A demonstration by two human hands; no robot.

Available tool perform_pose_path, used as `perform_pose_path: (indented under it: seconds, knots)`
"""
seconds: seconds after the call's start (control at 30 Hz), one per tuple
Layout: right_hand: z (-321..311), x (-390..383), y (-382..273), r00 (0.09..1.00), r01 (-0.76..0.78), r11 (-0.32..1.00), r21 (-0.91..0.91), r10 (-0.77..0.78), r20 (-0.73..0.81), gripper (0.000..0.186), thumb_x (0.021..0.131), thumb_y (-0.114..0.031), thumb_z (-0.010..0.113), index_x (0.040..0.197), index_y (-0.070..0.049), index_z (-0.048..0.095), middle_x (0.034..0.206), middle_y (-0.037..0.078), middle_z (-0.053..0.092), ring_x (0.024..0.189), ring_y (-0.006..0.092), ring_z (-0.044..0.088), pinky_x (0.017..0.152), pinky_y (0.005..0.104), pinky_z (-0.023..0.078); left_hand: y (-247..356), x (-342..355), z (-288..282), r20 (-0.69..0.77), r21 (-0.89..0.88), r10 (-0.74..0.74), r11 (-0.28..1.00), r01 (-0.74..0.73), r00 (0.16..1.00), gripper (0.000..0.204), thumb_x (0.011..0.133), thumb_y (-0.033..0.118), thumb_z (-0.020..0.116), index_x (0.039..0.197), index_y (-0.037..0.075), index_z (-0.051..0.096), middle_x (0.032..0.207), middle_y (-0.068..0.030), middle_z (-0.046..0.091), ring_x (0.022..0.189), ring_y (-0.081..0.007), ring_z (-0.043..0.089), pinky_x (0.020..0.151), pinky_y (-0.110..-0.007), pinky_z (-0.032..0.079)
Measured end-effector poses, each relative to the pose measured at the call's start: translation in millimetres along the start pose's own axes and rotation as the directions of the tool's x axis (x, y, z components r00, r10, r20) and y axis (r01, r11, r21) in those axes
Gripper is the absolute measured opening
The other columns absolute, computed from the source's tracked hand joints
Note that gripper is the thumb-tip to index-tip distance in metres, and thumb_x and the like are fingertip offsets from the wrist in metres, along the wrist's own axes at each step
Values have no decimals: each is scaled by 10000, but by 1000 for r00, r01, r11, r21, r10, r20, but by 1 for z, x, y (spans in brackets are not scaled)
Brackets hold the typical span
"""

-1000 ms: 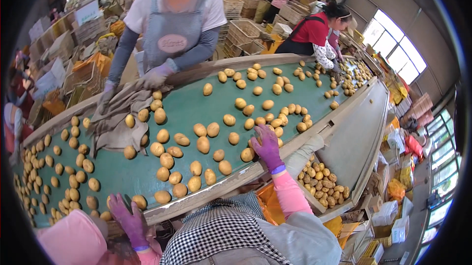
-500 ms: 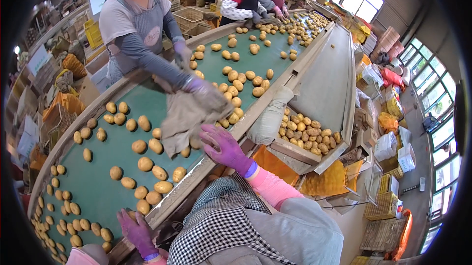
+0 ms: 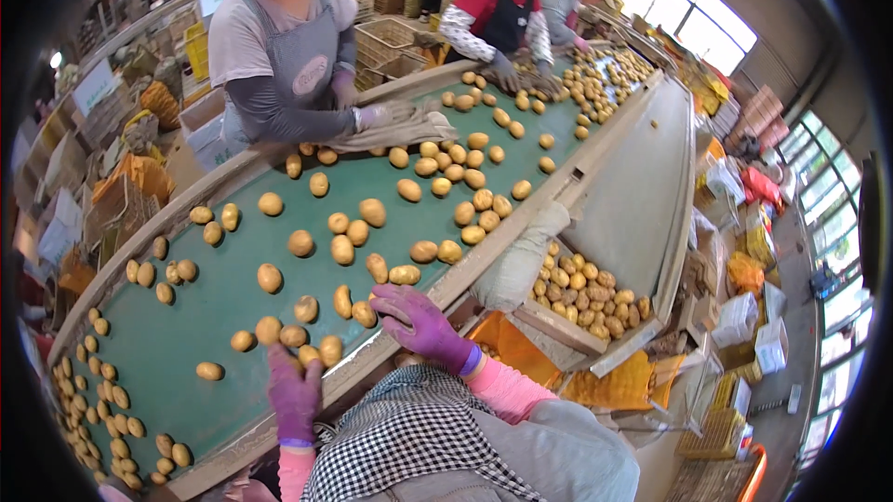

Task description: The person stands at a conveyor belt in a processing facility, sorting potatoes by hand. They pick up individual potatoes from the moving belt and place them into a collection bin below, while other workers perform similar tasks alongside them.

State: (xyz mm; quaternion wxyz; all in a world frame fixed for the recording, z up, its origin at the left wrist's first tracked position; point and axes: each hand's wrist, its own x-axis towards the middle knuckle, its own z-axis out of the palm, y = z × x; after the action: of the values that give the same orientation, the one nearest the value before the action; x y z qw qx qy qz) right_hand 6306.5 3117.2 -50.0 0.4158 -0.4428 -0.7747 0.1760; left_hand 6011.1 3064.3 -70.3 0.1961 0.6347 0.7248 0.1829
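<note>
1. We stand at a long green belt (image 3: 167, 344), which runs from 8 o'clock to between 1 and 2 o'clock of our view, with a worn rail (image 3: 521, 227) along our side.
2. Toward 2 to 3 o'clock, we see a grey chute (image 3: 619, 176) beyond that rail.
3. Between 10 and 11 o'clock, across the belt from us, a co-worker in a grey apron (image 3: 288, 65) leans over the far edge; just past 12 o'clock, another in a red shirt (image 3: 493, 13) bends over the belt.
4. At 6 o'clock, we wear a black-and-white checked cloth (image 3: 400, 441).
5. At 4 o'clock, we find a heap of potatoes (image 3: 591, 293) at the chute's lower end.
6. At 11 o'clock, a grey-brown rag (image 3: 391, 134) lies under the first co-worker's glove (image 3: 381, 115).
7. Our right hand (image 3: 423, 325), purple-gloved, is between 6 and 7 o'clock at the rail, fingers bent and close together; we cannot tell whether it grips anything.
8. Our left hand (image 3: 293, 395), also purple-gloved, is past 7 o'clock, fingers spread, tips at the nearest potatoes.
9. Smallest, loose potatoes (image 3: 269, 329) are scattered along the belt, several just beside both our hands.
</note>
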Motion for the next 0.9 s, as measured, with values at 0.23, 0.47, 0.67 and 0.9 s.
perform_pose_path:
  seconds: [0.23, 0.47, 0.67, 0.9]
  knots:
    - [1, 20, 24, 995, 50, 999, 14, -51, 82, 388, 950, -90, 724, 1337, -74, 696, 1433, 114, 676, 1319, 328, 640, 1101, 465, 506, 56, -7, -9, 132, -562, 65, 827, 20, 989, 664, 954, 180, 702, 1554, -9, 492, 1669, -283, 409, 1248, -370, 676, 1007, -460, 572]
    - [21, 20, 27, 938, 136, 969, 208, -194, 288, 419, 902, -109, 764, 1312, -85, 683, 1462, 109, 661, 1376, 319, 610, 1109, 504, 487, -41, -50, -32, -352, -130, -114, 989, 72, 929, 594, 986, 159, 657, 1548, 11, 535, 1680, -253, 418, 1519, -423, 442, 1257, -505, 337]
    - [28, 11, 18, 841, 97, 986, 132, -153, 520, 557, 893, -209, 769, 1430, -140, 641, 1603, 108, 553, 1516, 328, 493, 1221, 626, 368, -69, -77, -20, -410, 111, -234, 947, 303, 882, 638, 986, 160, 673, 1576, 6, 485, 1709, -259, 357, 1559, -432, 369, 1273, -530, 290]
    - [-19, 23, 90, 870, -40, 995, 91, -10, 493, 388, 918, -241, 758, 1289, -133, 713, 1426, 96, 684, 1364, 350, 600, 1182, 580, 392, -57, -73, -15, -427, 89, -240, 948, 305, 872, 693, 955, 150, 702, 1590, 9, 462, 1714, -255, 341, 1567, -433, 349, 1282, -549, 262]
